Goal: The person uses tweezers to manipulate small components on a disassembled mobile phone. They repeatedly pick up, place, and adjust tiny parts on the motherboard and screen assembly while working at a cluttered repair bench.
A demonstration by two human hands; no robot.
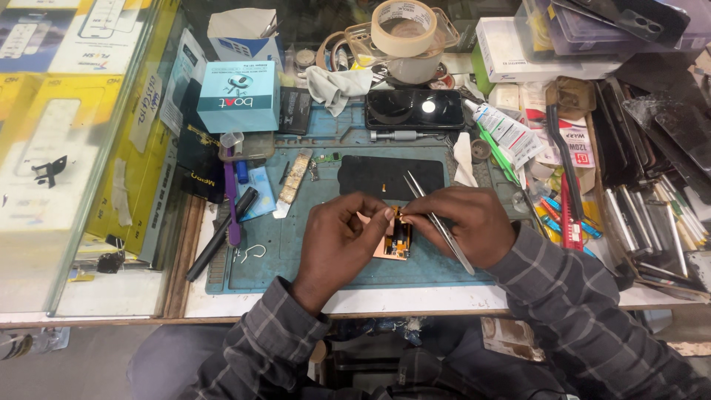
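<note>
Right now both hands are meeting over a small copper-coloured circuit part (pixel 394 241) lying near the front edge of the blue work mat (pixel 311 255). The left hand (pixel 339 238) is curling in from the left, its thumb and forefinger pinched nearly shut on the part's upper left edge. The right hand (pixel 465 222) is coming in from the right, its fingers closed around a pair of metal tweezers (pixel 438 222); the tweezers are running slantwise across the hand, one end pointing toward the mat's far edge and the other toward the front edge of the tabletop (pixel 415 300). Whether the right fingertips are also touching the part I cannot tell, as they are crowding together just above it.

Farther back on the mat a black rectangular pad (pixel 370 176) is lying, and beyond it, at the mat's far edge, a dark phone (pixel 413 109) is resting face up. A roll of tape (pixel 403 28) is sitting on top of a container behind the phone. Toward the mat's left edge a black pen-like tool (pixel 221 233) is lying slantwise beside a purple brush (pixel 232 200).
</note>
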